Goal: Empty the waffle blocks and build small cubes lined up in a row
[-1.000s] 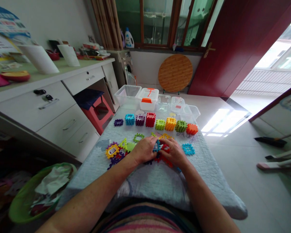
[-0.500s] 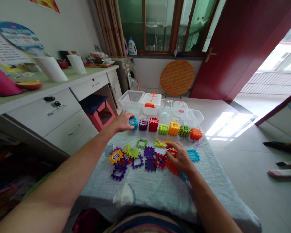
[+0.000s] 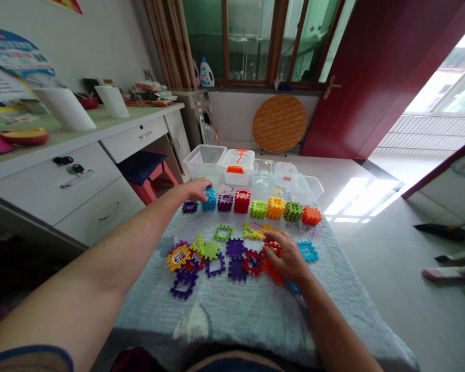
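My left hand has its fingers on the top of a stack of blue interlocking plastic tiles, at the left of a row of stacks. A low dark purple stack sits beside it, under my wrist. To the right run a purple stack, a red stack and several more in green, yellow and orange. My right hand rests, fingers loosely apart, over loose red and orange tiles, partly hiding them. Near it lie a red tile and a blue frame tile.
Loose tiles in purple, yellow and green, such as a yellow one, lie on the cloth-covered table. Clear plastic boxes stand along its far edge. A desk with drawers and a pink stool are at the left.
My left hand has shifted from the side of the blue stack to its top, and the dark purple stack now shows. My right hand stays over the loose tiles. The view has turned slightly.
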Motion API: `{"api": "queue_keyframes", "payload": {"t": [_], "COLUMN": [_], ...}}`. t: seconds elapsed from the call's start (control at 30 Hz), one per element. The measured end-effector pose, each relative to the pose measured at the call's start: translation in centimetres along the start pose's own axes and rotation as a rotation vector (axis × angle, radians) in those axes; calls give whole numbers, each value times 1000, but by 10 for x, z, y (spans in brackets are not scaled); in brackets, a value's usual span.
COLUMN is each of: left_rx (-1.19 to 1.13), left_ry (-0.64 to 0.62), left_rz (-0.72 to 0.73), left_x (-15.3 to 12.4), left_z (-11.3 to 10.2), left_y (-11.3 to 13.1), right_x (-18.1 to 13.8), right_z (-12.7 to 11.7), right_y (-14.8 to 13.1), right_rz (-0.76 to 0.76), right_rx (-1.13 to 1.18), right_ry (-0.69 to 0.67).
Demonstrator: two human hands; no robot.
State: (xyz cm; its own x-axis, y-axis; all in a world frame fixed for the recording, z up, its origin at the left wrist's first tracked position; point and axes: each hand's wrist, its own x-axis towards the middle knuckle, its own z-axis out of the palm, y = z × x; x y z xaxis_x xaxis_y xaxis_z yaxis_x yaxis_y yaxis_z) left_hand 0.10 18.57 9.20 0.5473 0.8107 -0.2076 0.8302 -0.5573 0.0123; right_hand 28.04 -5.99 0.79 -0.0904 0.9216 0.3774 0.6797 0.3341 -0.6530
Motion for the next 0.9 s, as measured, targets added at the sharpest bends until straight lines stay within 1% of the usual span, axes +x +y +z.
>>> {"api": "queue_keyframes", "payload": {"t": [0.17,0.23,0.3,0.4,0.5,0.57,0.6,0.7,0.77,0.83,0.9], "left_rx": [-51,-70,-81,-93,-149,-201,-231,-310,-349,-367,-389], "left_ry": [-72,-62,-3,170,335,360,345,230,149,125,111], "left_rz": [5,9,18,34,73,90,89,67,63,67,68], "left_x": [4,2,-3,-20,-52,-80,-96,-141,-167,-185,-196], "left_z": [3,4,4,9,19,29,34,51,62,72,80], "left_y": [-3,-3,-4,-5,-5,-4,-2,5,12,18,23], "right_x": [-1,-1,0,0,0,0,0,0,1,1,1], "right_z": [1,1,1,0,-1,0,0,0,1,0,0], "right_y": [2,2,2,2,3,3,4,3,2,2,3], "right_rz": [15,21,23,18,15,12,11,10,9,14,30], "right_rx": [-6,-6,-8,-11,-8,-8,-10,-17,-19,-22,-31], "right_ry": [-14,-6,3,14,26,29,30,29,32,39,50]}}
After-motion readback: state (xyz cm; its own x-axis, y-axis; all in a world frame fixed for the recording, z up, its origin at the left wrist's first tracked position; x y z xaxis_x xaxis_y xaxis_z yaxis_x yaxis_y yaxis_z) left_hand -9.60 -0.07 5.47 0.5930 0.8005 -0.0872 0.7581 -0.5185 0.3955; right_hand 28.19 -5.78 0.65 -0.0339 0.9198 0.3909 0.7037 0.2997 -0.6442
